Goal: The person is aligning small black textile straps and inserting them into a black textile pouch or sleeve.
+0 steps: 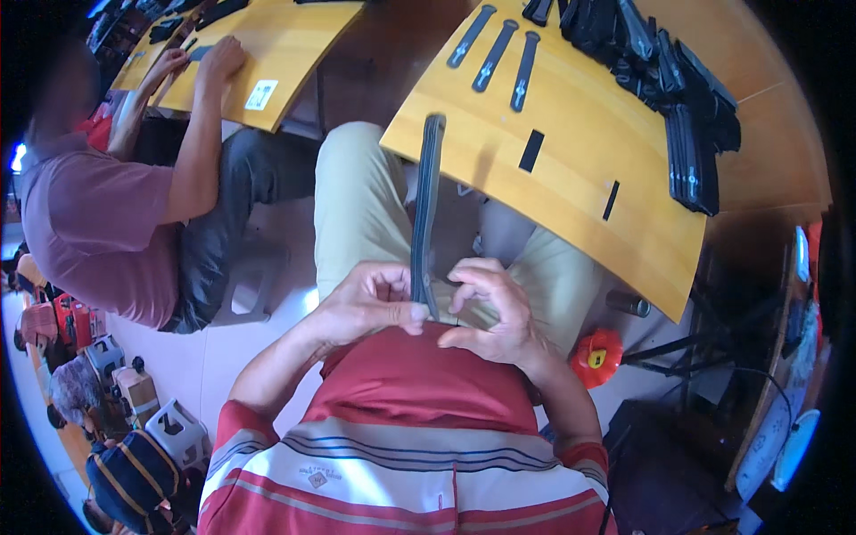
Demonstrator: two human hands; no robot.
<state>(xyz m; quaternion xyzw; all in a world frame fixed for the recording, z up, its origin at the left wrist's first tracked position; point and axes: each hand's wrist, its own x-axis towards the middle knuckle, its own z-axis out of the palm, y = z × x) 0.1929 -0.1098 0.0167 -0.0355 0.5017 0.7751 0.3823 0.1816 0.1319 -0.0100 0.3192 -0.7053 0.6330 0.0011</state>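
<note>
A long dark strap (427, 192) stands nearly upright in front of my belly, its rounded end pointing away toward the table. Its lower end is pinched between the thumb and curled fingers of my left hand (367, 308). Just right of that end, my right hand (497, 312) is held with thumb and fingers apart and nothing visible between them. On the wooden table (588, 196) lie three similar dark straps (496, 56) with rounded ends and small white marks. Two short black strips (531, 151) lie closer to me.
Bundled black straps (691, 156) are heaped along the table's right side. To the left, a co-worker (107, 205) sits with both hands at another wooden table (294, 36). A red flower-shaped object (596, 358) and a dark cylinder (628, 303) are below the table's near edge.
</note>
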